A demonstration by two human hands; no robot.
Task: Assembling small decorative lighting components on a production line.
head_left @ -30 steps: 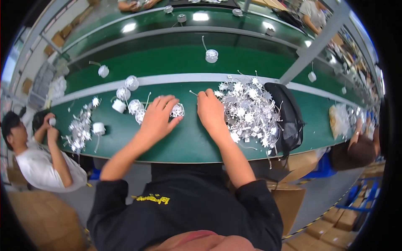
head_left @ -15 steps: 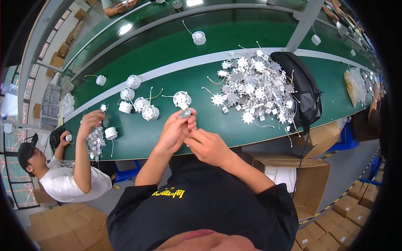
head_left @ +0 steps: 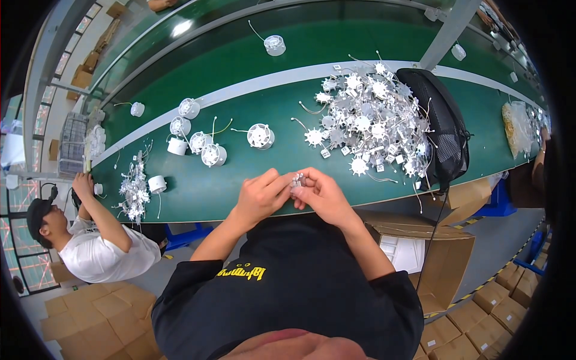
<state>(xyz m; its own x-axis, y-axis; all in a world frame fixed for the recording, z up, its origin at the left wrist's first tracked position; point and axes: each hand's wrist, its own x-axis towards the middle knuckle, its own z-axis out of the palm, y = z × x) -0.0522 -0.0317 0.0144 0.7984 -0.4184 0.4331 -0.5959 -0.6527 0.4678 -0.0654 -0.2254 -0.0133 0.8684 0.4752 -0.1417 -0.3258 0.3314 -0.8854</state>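
Black shirt (head_left: 288,264) closest, both forearms up to the table edge. Right hand (head_left: 322,193) pinches a small silver part (head_left: 297,181) between thumb and fingers, just in front of the shirt at the near table edge. Left hand (head_left: 264,193) right up against it, fingers bunched; can't tell whether they grip the part too. Open cardboard box (head_left: 451,258) below the edge, right side.

On the green table (head_left: 312,157): one white spoked drum (head_left: 261,137) beyond the hands, wire out to its left. Cluster of five white drums (head_left: 214,156) farther left. Big heap of silver star-shaped pieces (head_left: 367,123) with wires, right of the hands; black bag (head_left: 444,129) beside it. Smaller heap (head_left: 135,191) far left, near a co-worker in a white shirt (head_left: 108,252) and dark cap.

Past the white rail (head_left: 258,85): another white drum (head_left: 275,45), wire up.
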